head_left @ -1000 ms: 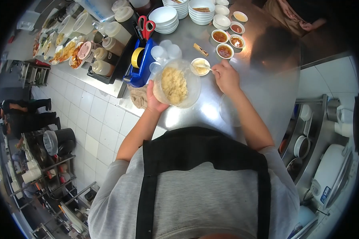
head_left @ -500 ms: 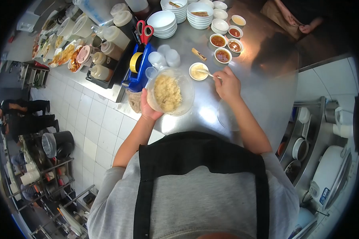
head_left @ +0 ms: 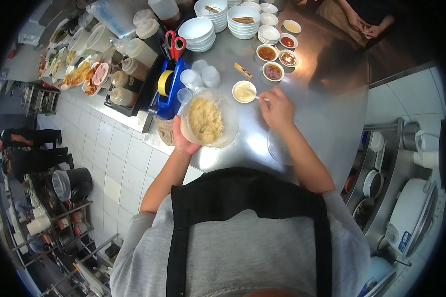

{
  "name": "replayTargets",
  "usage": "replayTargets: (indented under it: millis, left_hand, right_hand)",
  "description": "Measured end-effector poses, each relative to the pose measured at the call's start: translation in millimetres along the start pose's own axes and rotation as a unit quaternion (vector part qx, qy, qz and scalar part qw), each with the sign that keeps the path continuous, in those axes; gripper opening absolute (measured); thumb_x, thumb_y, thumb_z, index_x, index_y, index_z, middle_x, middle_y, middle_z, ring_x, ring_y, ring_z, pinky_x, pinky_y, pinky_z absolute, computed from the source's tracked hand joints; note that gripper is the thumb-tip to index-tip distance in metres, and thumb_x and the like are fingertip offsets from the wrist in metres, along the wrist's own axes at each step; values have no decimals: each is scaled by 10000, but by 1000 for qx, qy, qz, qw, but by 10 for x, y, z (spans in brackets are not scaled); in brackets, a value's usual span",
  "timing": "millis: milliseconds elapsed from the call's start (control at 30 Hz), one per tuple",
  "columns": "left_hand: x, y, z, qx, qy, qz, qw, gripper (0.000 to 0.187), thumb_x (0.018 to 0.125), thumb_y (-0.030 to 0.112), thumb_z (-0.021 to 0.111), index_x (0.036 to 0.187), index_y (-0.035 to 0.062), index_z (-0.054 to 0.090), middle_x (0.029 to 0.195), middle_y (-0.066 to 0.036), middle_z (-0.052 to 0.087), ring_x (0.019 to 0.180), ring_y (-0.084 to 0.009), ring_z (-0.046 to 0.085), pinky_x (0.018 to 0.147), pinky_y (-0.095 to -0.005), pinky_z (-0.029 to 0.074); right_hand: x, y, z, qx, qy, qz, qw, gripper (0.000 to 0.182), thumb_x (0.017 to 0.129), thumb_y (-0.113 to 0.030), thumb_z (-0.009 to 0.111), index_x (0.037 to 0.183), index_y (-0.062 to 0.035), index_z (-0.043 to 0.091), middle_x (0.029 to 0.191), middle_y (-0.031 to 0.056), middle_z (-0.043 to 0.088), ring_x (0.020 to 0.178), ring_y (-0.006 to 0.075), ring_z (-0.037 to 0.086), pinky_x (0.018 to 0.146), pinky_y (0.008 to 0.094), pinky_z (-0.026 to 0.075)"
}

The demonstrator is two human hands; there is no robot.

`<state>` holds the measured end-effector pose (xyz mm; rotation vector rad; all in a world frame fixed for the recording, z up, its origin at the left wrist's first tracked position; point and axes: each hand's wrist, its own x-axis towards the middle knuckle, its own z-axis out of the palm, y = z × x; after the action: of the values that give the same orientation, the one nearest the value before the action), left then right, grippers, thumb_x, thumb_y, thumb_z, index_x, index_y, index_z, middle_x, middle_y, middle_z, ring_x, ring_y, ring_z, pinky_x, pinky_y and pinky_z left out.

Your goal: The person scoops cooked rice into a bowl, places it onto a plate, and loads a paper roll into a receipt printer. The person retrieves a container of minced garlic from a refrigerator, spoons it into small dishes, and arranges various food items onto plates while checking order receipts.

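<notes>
A clear round tub [head_left: 229, 119] holds crumbly pale-yellow food [head_left: 204, 119], and my left hand [head_left: 184, 138] grips its left side, tilting it. My right hand [head_left: 277, 109] pinches the handle of a light spoon [head_left: 258, 97]. The spoon's tip rests in a small white cup [head_left: 244, 92] with pale-yellow contents. Behind that cup lies a small brown wrapped item [head_left: 243, 71]. Small cups of red-orange sauce [head_left: 273, 72] stand behind my right hand. A clear round lid [head_left: 280, 147] lies on the table under my right forearm.
Stacked white bowls [head_left: 196, 33] stand at the back of the steel table [head_left: 327, 119]. Left are a blue holder [head_left: 170, 99] with tape, red scissors [head_left: 174, 45], clear cups [head_left: 210, 76] and sauce bottles [head_left: 123, 96]. Another person's hands [head_left: 365, 28] show at top right.
The spoon has tipped lower in the small cup, and my right hand has shifted slightly left and down. The tub stays in my left hand. The whole view has shifted a little.
</notes>
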<state>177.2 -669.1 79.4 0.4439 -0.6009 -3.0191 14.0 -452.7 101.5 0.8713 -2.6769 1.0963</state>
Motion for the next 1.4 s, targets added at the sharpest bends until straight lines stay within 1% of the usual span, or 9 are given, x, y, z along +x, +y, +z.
replayTargets:
  millis: [367, 533, 600, 733, 833, 1133, 1200, 1267, 1400]
  left_hand:
    - [-34, -27, -122, 8, -31, 13, 999, 783, 808, 664, 349, 1372, 123, 316, 1393, -123, 344, 1265, -331, 339, 1030, -517, 279]
    - [-10, -182, -242, -21, 9, -26, 999, 686, 839, 578, 354, 1356, 127, 339, 1393, -106, 345, 1271, -311, 330, 1049, -472, 269]
    - [-148, -286, -18, -32, -4, -51, 998, 687, 847, 584, 333, 1363, 131, 330, 1403, -112, 329, 1290, -313, 304, 1041, -516, 261]
    - [-336, -259, 40, 76, -213, -140, 964, 709, 836, 602, 342, 1360, 124, 336, 1407, -118, 324, 1292, -325, 300, 1036, -559, 237]
    - [-475, -282, -34, 71, -146, -140, 977, 704, 835, 589, 360, 1353, 112, 345, 1400, -123, 335, 1280, -342, 314, 1040, -554, 235]
    - [-513, -723, -77, 52, -94, -157, 982, 694, 838, 577, 369, 1354, 113, 345, 1400, -124, 336, 1278, -345, 317, 1043, -550, 234]
    - [-449, -881, -51, 39, -92, -166, 981, 692, 839, 574, 371, 1355, 114, 345, 1400, -124, 336, 1277, -346, 317, 1044, -549, 234]
    - [-443, -1002, 42, 32, -86, -173, 981, 690, 839, 571, 373, 1355, 114, 345, 1400, -124, 336, 1277, -347, 318, 1044, -548, 234]
    - [-439, -1209, 234, -53, -86, -243, 965, 618, 857, 512, 369, 1328, 113, 389, 1366, -124, 385, 1255, -335, 349, 1038, -531, 256]
  right_hand:
    - [-106, -194, -226, 44, 67, 8, 997, 65, 726, -97, 592, 782, -126, 610, 821, 72, 539, 697, 300, 570, 605, 406, 464]
    - [-416, -688, -46, 61, -40, -183, 980, 132, 681, -104, 604, 804, -127, 645, 818, 59, 580, 793, 248, 566, 673, 362, 439]
    - [-538, -823, -126, 143, 123, -250, 950, 145, 696, -113, 592, 832, -132, 639, 818, 56, 590, 812, 250, 557, 713, 382, 422]
    - [-883, 88, -103, 40, 219, -19, 975, 169, 753, -124, 574, 916, -131, 621, 873, 90, 589, 813, 285, 557, 739, 439, 410]
    - [-1382, 781, -439, -178, 96, 278, 939, 209, 771, -203, 592, 966, -130, 602, 1022, 109, 512, 1000, 286, 485, 802, 438, 392]
    - [-2765, 1275, -1656, -218, 182, 538, 793, 641, 607, -453, 744, 1149, -163, 563, 1171, 125, 487, 1067, 276, 461, 922, 441, 335]
    - [-3044, 1653, -1747, -127, 261, 599, 746, 479, 679, -378, 704, 1087, -150, 599, 1093, 108, 546, 971, 223, 515, 789, 432, 414]
    - [-3563, 2374, -1798, 294, 347, 565, 688, 225, 757, -216, 622, 955, -109, 629, 814, 66, 624, 740, 177, 582, 579, 419, 435]
    - [-4372, 2908, -2229, 362, 534, 474, 599, 105, 790, -41, 524, 828, -39, 621, 737, 70, 586, 656, 178, 558, 550, 337, 439]
